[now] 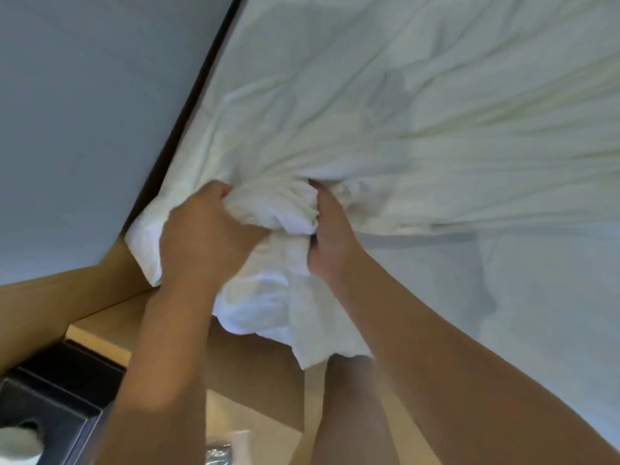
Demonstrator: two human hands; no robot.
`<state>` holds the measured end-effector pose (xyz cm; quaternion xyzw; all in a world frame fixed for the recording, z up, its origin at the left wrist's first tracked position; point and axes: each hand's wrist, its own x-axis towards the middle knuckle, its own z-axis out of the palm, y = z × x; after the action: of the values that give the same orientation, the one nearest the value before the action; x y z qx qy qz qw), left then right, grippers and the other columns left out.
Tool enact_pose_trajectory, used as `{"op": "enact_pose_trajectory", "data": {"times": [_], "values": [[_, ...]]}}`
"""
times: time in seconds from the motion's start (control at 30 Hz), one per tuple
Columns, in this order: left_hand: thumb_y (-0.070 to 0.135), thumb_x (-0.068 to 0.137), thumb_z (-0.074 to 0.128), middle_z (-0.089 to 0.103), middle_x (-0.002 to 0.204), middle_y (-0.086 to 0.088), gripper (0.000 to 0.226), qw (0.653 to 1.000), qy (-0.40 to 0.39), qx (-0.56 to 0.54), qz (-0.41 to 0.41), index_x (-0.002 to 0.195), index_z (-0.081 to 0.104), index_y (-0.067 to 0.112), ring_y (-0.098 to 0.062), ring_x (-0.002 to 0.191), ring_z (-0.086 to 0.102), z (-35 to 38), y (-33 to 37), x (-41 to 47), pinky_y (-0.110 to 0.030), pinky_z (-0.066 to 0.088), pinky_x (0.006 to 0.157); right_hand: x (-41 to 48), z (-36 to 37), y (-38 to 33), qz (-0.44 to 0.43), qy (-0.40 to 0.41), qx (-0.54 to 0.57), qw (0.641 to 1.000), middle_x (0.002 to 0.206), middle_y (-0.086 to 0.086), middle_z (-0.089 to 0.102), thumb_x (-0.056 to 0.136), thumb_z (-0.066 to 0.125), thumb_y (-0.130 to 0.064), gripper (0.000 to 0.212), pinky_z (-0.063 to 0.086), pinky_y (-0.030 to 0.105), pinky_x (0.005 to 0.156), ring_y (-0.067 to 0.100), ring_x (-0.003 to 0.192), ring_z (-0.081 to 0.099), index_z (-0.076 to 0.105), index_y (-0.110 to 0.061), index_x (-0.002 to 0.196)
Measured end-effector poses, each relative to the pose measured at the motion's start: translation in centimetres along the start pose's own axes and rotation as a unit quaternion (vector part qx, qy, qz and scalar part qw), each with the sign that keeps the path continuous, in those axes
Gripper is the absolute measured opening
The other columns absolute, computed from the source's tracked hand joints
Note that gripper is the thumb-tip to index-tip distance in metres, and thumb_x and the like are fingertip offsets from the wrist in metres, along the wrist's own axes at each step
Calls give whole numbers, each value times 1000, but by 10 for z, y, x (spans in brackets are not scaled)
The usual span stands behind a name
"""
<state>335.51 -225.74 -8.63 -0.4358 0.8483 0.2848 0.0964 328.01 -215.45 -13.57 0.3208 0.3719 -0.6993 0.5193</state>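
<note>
A person's two bare hands gather a white sheet (pixel 385 129) at the corner of a bed. The left hand (pixel 204 239) has its fingers curled tightly into a thick bunch of the cloth, knuckles facing the camera. The right hand (pixel 330 239), just beside it, grips the same bunch from the other side, thumb pressed into the folds. The bunched cloth sits between the two hands, and a loose crumpled end hangs below them, between the forearms. Beyond the hands the sheet spreads away across the bed, with creases fanning out from the grip. To the right of the right hand lies bare pale grey mattress (pixel 553 313). To the left of the left hand is a plain grey wall (pixel 84 112), with a dark gap between it and the bed. Below the left forearm are a light wooden surface (pixel 110 317) and a dark box (pixel 57 397).
</note>
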Motion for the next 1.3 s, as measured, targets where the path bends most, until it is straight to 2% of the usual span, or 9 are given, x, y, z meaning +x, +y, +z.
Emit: {"op": "enact_pose_trajectory", "data": {"times": [0.17,0.33,0.5,0.57,0.7,0.93,1.07,1.17,1.3], "values": [[47,59,79,56,94,-9,64,992,30,124,23,109,53,16,-30,82,51,-72,1,58,-36,39,69,23,71,12,-19,-141,88,986,103,10,69,95,43,-41,41,44,36,95,24,100,62,61,-11,116],[53,73,69,26,143,-16,96,966,-126,136,-181,147,12,27,-40,129,31,17,-18,-7,-49,33,99,-16,-39,53,100,30,-133,986,95,4,67,88,51,-58,50,51,33,85,21,95,62,62,-13,105],[59,74,67,13,150,-20,110,970,-8,131,-203,149,-5,22,-39,137,17,66,-12,-62,-54,20,109,-128,-199,67,188,40,-581,791,78,-3,49,94,52,-34,23,39,20,56,7,64,46,51,-20,76],[51,77,67,-1,156,-16,110,971,29,172,-164,149,-10,20,-36,143,2,65,4,-77,-58,10,111,-180,-251,58,157,92,-614,768,73,-4,45,96,49,-25,26,36,20,61,11,68,46,44,-24,70],[36,83,62,21,152,-19,93,969,8,231,89,150,3,15,-38,139,20,94,65,-159,-55,19,109,-287,-333,40,40,223,-553,802,80,8,50,93,46,-17,13,34,27,62,18,75,44,50,-10,82],[31,93,52,56,124,-20,41,841,-427,257,212,118,55,-2,-24,96,57,237,172,-406,-32,40,76,-478,-490,86,-55,368,-403,836,82,6,56,93,50,-24,23,33,26,57,16,68,48,60,-4,91],[24,92,51,55,111,-8,28,764,-474,326,292,119,56,17,-17,98,50,300,202,-522,-34,42,94,-548,-564,141,-89,454,-273,843,95,2,58,93,52,-22,19,35,26,69,17,86,52,63,-10,104],[24,90,53,51,77,9,19,682,-494,383,379,73,48,30,-11,76,49,336,239,-569,-20,44,68,-578,-607,165,-126,482,-176,849,91,5,59,93,53,-14,19,37,16,60,12,77,50,64,-2,103],[24,91,53,46,72,11,25,629,-504,411,425,69,43,28,-10,73,47,382,309,-600,-18,36,65,-601,-665,157,-141,502,-50,852,89,9,55,93,52,-9,20,35,12,53,16,75,47,61,4,105]]}}
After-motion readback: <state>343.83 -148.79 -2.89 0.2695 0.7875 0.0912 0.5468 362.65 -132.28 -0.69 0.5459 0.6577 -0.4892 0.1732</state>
